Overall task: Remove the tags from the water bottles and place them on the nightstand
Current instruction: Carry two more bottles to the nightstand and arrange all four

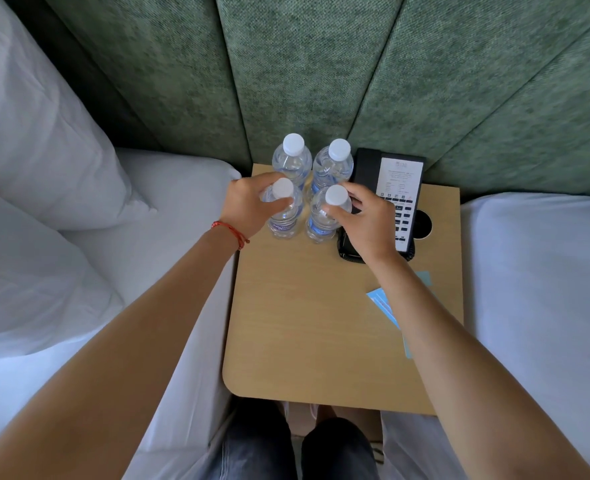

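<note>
Bottles (292,161) clear, white-capped, upright; blue tags (383,303) on nightstand (304,323).

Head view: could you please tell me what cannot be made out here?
- Tags: light blue cards, partly hidden by the right forearm; print too small.
- Phone: lower left hidden by the right hand; card text too small.
- Bottle necks: front pair covered by the left hand and the right.

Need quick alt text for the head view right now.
Both hands grip the two front bottles of four on a wooden nightstand: left hand, front-left bottle; right hand, front-right bottle. A black phone and blue tags lie right.
</note>
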{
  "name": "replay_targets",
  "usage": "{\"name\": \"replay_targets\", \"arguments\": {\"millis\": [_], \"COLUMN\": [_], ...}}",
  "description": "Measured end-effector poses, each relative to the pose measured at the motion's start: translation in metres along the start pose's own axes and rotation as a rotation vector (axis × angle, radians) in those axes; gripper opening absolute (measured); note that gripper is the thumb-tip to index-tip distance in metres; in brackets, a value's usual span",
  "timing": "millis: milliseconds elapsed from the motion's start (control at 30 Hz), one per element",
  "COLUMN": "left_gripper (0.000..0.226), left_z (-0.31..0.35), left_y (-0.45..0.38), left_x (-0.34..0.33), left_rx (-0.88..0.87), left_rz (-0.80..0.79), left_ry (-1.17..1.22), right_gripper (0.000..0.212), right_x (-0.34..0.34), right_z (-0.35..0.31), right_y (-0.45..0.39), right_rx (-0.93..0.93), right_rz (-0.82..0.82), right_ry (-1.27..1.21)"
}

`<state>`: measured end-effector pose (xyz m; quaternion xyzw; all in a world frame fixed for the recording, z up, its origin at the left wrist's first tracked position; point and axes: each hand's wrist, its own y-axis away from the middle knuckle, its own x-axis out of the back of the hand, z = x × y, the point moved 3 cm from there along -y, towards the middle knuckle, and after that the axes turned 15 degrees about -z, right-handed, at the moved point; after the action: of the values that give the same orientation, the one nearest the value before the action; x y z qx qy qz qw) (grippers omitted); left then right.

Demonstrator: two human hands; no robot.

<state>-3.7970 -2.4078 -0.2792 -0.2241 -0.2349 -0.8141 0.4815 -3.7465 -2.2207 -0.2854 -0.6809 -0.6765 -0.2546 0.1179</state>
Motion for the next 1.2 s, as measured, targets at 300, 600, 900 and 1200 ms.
{"name": "replay_targets", "arguments": {"millis": [300, 600, 900, 1200], "left_gripper": [0.036, 0.035, 0.033, 0.034], "left_z": [0.003, 0.003, 0.008, 0.008], "left_y": [-0.004, -0.001, -0.001, -0.004], "left_x": [0.004, 0.001, -0.009, -0.010], "left_rx": [0.036, 0.009, -0.023, -0.017], "left_rz": [-0.078, -0.046, 0.026, 0.002], "left_ry": [-0.078, -0.037, -0.021, -0.028], "right_gripper": [0.040, 0.038, 0.037, 0.037], "right_x": [-0.005, -0.005, -0.005, -0.005], "right_z": [-0.002, -0.004, -0.004, -0.006], "right_y": [0.001, 0.002, 0.002, 0.002], "right_rx": [-0.030, -0.020, -0.024, -0.013], "right_rz": [0.031, 0.039, 0.030, 0.045], "right_ry": [0.066, 0.117, 0.147, 0.193]}}
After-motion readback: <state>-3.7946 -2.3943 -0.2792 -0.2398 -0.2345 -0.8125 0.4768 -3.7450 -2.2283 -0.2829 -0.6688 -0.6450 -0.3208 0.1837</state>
